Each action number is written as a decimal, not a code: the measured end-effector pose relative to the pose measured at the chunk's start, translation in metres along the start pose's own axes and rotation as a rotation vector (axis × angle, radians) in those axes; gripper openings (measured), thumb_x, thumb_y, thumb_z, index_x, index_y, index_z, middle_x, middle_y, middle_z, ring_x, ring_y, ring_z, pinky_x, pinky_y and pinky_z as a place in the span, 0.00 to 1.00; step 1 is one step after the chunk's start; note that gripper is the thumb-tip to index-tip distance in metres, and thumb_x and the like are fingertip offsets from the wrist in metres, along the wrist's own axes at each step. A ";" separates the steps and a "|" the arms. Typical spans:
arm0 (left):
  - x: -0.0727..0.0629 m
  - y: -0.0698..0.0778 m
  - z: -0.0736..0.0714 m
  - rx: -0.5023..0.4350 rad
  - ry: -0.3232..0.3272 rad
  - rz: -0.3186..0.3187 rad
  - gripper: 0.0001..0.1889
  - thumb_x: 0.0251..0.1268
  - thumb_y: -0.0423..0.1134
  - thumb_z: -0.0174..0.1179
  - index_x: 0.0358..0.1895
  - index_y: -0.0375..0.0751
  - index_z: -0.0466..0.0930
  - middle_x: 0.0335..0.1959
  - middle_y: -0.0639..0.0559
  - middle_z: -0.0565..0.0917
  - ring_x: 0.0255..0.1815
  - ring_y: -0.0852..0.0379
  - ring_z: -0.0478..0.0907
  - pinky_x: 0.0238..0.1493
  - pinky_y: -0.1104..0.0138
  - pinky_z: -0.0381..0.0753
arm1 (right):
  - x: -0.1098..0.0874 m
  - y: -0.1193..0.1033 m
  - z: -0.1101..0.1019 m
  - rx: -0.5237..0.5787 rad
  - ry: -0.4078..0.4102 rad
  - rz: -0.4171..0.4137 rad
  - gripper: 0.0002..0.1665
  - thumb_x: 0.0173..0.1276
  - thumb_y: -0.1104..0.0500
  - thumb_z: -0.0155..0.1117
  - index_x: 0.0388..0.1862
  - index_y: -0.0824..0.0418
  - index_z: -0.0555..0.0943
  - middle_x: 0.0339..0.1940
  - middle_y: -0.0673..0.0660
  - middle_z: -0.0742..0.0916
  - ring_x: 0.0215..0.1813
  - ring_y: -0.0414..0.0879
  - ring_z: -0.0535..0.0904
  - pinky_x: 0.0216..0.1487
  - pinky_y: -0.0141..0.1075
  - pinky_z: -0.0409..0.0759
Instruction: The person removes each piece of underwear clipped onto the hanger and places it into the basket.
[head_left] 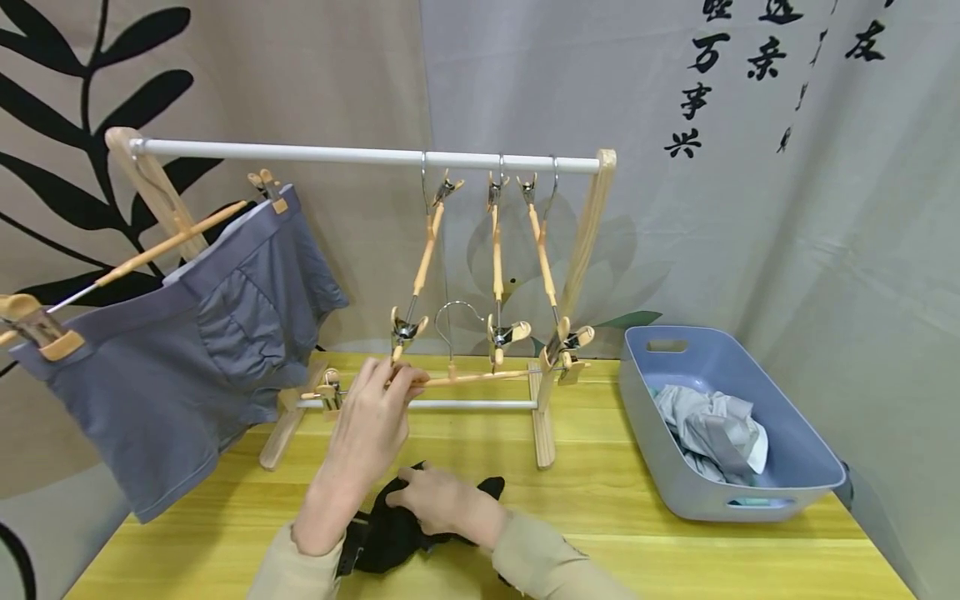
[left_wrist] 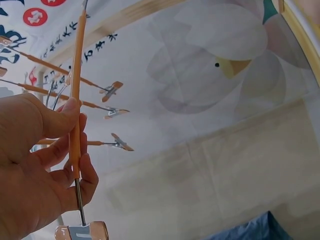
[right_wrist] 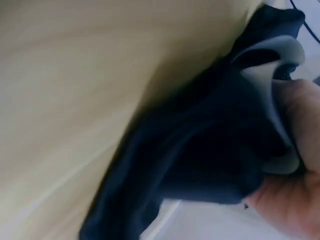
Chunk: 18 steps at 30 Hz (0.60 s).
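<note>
In the head view my left hand (head_left: 367, 425) holds a wooden clip hanger (head_left: 487, 377) by its bar, thumb and fingers round it. The left wrist view shows the same hanger bar (left_wrist: 76, 75) upright in the hand, with a clip (left_wrist: 82, 231) below the fingers. Low on the table, my right hand (head_left: 446, 504) grips a crumpled black garment (head_left: 386, 537). Close up in the right wrist view, the dark cloth (right_wrist: 200, 150) bunches at the thumb and fingers, and a pale inner edge shows. The garment's full shape is hidden in its folds.
A drying rack with a white rail (head_left: 300, 153) stands across the table. Blue-grey shorts (head_left: 217, 325) hang clipped at its left; several bare clip hangers (head_left: 497, 258) hang at its right. A blue-grey basket (head_left: 652, 433) with grey clothes (head_left: 712, 433) stands on the right.
</note>
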<state>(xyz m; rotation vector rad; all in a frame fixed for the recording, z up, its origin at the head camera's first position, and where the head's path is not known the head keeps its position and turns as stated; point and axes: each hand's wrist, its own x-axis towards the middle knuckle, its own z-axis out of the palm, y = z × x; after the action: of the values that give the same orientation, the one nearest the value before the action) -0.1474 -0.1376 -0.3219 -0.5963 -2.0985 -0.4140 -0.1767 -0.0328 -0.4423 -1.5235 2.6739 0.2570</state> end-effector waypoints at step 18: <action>-0.001 -0.004 -0.004 0.028 0.009 -0.027 0.05 0.52 0.26 0.66 0.32 0.36 0.81 0.30 0.45 0.79 0.31 0.49 0.72 0.32 0.63 0.74 | -0.101 0.088 -0.025 0.297 0.510 0.188 0.20 0.51 0.74 0.63 0.42 0.57 0.80 0.39 0.54 0.78 0.29 0.39 0.69 0.28 0.27 0.66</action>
<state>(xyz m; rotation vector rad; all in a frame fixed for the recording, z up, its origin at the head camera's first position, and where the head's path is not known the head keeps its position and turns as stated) -0.1468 -0.1430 -0.3211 -0.5496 -2.1020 -0.4011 -0.1996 0.0924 -0.3943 -1.3920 3.0446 -0.5761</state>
